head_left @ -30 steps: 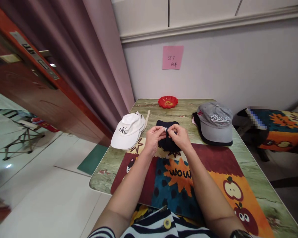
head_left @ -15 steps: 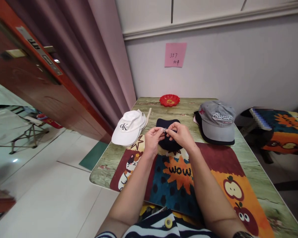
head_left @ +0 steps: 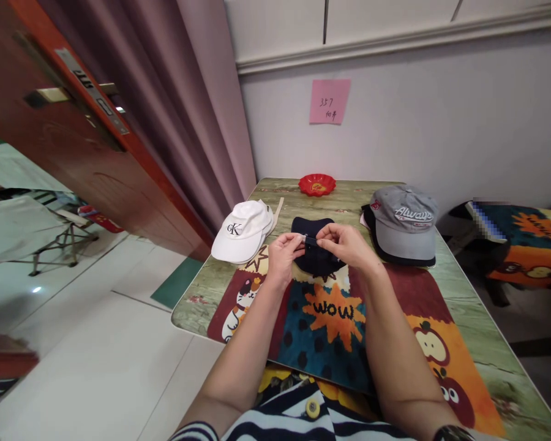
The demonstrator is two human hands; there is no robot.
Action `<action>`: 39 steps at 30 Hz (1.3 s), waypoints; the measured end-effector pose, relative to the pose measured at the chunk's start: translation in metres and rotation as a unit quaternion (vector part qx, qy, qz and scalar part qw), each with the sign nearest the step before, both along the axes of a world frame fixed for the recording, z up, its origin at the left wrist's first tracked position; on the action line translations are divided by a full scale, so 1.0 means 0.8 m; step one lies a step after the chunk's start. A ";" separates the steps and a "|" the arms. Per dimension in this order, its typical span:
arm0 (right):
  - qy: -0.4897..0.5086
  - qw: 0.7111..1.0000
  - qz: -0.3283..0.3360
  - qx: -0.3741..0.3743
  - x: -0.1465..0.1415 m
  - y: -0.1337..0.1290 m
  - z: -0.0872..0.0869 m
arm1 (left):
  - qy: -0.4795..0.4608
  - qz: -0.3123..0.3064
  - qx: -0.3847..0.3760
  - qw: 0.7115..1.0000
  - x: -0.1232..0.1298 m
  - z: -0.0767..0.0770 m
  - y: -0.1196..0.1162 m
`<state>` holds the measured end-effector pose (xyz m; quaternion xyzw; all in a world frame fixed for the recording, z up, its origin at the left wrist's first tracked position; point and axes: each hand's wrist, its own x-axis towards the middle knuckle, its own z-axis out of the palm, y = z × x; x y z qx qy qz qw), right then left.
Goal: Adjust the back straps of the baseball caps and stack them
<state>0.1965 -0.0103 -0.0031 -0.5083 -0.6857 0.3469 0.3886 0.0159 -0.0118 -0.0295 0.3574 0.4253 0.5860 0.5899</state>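
A dark navy cap (head_left: 319,264) lies on the patterned mat in front of me, its back strap (head_left: 311,241) facing up between my hands. My left hand (head_left: 285,254) pinches a small metal buckle (head_left: 303,239) at the strap's left end. With thumb and forefinger, my right hand (head_left: 344,245) grips the dark strap a little to the right. A short stretch of strap runs taut between the two pinches. My fingers and wrists cover part of the cap.
White caps (head_left: 241,229) sit stacked at the left, with a light strap sticking out behind. A grey cap (head_left: 406,220) tops a darker stack at the right. A red scalloped dish (head_left: 317,185) stands at the table's back, below a pink note (head_left: 329,101) on the wall.
My right hand has moved right, away from my left, and more of the dark strap shows between them. The left hand stays at the buckle. The view has shifted slightly.
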 end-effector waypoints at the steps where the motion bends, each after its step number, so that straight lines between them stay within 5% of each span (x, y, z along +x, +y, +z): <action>1: 0.000 1.000 -0.004 0.003 0.000 0.001 -0.001 | 0.001 -0.001 0.000 1.000 0.000 0.000 -0.001; 11: 0.046 0.999 -0.017 0.017 -0.019 0.004 -0.006 | -0.009 -0.031 -0.019 0.999 0.007 -0.002 -0.004; 18: -0.033 0.999 0.006 -0.007 0.016 0.002 -0.001 | -0.023 -0.008 -0.030 0.999 0.002 0.000 0.003; 23: 0.002 0.996 0.057 -0.062 0.030 0.005 -0.009 | -0.013 -0.026 -0.031 0.999 0.003 0.001 0.002; 39: 0.049 0.999 0.001 -0.018 0.024 0.011 -0.014 | -0.037 -0.031 -0.049 0.998 0.011 -0.007 -0.004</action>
